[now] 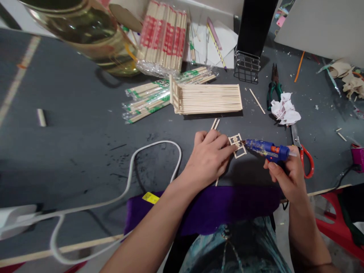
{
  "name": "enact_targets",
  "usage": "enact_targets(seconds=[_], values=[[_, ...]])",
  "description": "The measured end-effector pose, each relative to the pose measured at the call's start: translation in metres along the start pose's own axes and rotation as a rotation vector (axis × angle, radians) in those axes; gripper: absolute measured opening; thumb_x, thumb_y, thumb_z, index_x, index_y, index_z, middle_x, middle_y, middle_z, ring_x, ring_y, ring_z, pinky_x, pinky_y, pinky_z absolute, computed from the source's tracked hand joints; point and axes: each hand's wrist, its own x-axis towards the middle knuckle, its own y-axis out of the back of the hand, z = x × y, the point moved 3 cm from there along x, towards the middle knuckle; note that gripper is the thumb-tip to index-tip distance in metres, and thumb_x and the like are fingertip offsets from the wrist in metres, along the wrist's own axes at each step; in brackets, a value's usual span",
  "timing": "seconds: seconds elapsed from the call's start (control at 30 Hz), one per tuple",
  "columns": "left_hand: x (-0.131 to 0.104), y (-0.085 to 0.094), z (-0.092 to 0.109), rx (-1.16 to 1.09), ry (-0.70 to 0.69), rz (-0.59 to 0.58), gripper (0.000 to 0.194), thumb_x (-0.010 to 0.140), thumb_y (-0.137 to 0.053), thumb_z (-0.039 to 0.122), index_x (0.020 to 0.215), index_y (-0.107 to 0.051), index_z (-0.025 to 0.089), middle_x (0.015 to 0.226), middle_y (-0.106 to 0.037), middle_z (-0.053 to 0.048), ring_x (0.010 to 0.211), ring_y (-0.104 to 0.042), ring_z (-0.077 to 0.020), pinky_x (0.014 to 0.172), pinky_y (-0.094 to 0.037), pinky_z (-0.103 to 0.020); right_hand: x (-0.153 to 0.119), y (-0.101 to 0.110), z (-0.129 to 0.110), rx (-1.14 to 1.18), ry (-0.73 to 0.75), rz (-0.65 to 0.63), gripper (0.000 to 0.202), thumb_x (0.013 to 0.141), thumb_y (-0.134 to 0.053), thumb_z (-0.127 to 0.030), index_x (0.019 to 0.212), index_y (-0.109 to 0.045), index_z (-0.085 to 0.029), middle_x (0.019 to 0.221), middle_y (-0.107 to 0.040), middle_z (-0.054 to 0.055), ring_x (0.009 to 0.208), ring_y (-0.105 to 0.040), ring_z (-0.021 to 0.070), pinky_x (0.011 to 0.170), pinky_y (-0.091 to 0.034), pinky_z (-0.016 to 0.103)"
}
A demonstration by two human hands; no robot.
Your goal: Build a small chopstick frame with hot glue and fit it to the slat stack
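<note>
A small frame of wooden sticks (241,152) lies on the dark table, one finger of my left hand (207,157) reaching onto its left side. That hand rests over thin sticks (215,124) whose ends poke out above and below it; its fingers are bent close together, and what they grip is hidden. My right hand (288,172) is wrapped round a blue glue gun (263,148), whose tip meets or nearly meets the frame's upper right side. Just behind, a larger piece built of parallel sticks (210,99) has an upright end at its left.
Packs of chopsticks (162,36) and a large container of yellowish liquid (99,41) stand at the back. On the right are pliers (274,87), crumpled paper (285,110) and red-handled scissors (307,163). A white cable (131,167) loops at the left.
</note>
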Motion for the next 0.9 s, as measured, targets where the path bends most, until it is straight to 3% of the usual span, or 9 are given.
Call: enact_targets(seconds=[0.2,0.67,0.77,0.9], values=[[0.001,-0.001,-0.001,-0.025,-0.011,0.048,0.022,0.098,-0.053,0.015,0.105,-0.072,0.021,0.087,-0.068,-0.005,0.088,-0.051,-0.0242,0.076,-0.029,-0.041,0.001,-0.001,-0.006,0.035,0.020,0.026,0.017,0.096,-0.063,-0.028,0.106,-0.050,-0.025,0.087,-0.065,-0.002,0.051,-0.053,0.0072,0.047,-0.042,0.024],[0.002,0.003,0.001,-0.006,0.014,0.041,0.020,0.099,-0.052,0.016,0.105,-0.071,0.021,0.087,-0.070,-0.004,0.089,-0.053,-0.0240,0.077,-0.031,-0.041,-0.002,0.000,-0.002,0.088,-0.002,0.036,0.019,0.095,-0.065,-0.026,0.106,-0.050,-0.026,0.088,-0.067,-0.003,0.051,-0.055,0.0070,0.046,-0.043,0.023],[0.002,0.005,0.001,0.021,0.050,0.089,0.018,0.100,-0.053,0.018,0.108,-0.068,0.020,0.088,-0.070,-0.004,0.090,-0.054,-0.0243,0.078,-0.033,-0.041,-0.001,-0.001,-0.003,0.118,-0.047,0.066,0.015,0.094,-0.066,-0.027,0.104,-0.056,-0.024,0.090,-0.071,-0.001,0.050,-0.054,0.0071,0.046,-0.043,0.023],[0.001,0.009,0.001,0.038,0.100,0.218,0.016,0.097,-0.055,0.017,0.109,-0.066,0.020,0.088,-0.071,-0.004,0.090,-0.056,-0.0241,0.078,-0.035,-0.041,0.003,-0.001,-0.001,0.341,-0.097,0.142,0.019,0.091,-0.067,-0.034,0.104,-0.061,-0.022,0.092,-0.077,0.004,0.046,-0.054,0.0085,0.045,-0.043,0.026]])
